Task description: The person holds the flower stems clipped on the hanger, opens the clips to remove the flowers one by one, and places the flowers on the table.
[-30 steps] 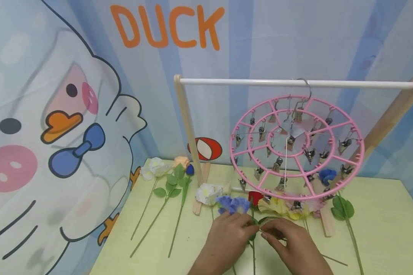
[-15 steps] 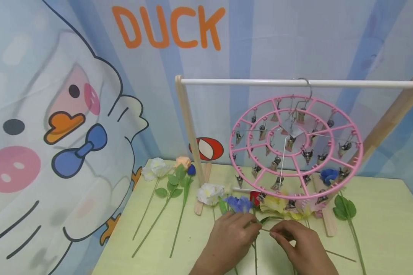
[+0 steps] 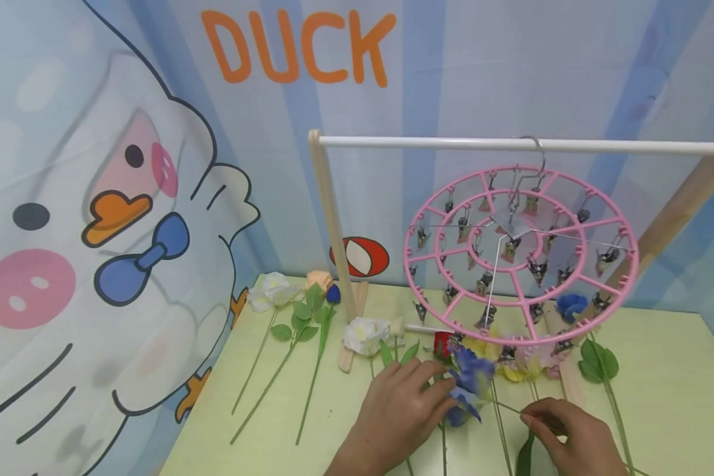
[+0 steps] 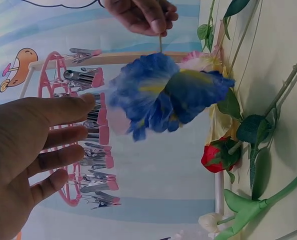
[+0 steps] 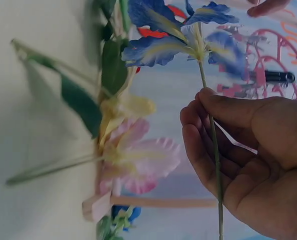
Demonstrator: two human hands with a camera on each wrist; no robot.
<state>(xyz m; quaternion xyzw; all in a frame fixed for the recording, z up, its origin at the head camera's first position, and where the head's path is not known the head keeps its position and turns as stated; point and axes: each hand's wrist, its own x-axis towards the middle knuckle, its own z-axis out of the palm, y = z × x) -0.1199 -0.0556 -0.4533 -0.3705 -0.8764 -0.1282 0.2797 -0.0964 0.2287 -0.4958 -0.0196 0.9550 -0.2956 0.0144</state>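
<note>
In the head view my right hand [image 3: 571, 436] pinches the thin stem of a blue artificial iris [image 3: 473, 380] between thumb and fingertips. The right wrist view shows that stem [image 5: 216, 160] running down along the palm, below the blue petals [image 5: 156, 50]. My left hand [image 3: 395, 410] is just left of the bloom. Its fingers [image 4: 63, 135] are spread and relaxed in the left wrist view, holding nothing, with the bloom [image 4: 163, 95] apart from them. A red rose [image 3: 443, 344] and yellow and pink flowers [image 3: 529, 360] lie behind.
A pink round clip hanger [image 3: 517, 340] with several metal clips hangs from a white rod [image 3: 422, 142] on a wooden stand [image 3: 330, 218]. White flowers [image 3: 365, 336], a dark blue bud [image 3: 333, 293] and a leafy stem [image 3: 601, 363] lie on the pale green table [image 3: 262, 456].
My right hand has moved right and toward me, drawing the iris along by its stem. The bloom has shifted from behind my left hand to its right side. My left hand has let go.
</note>
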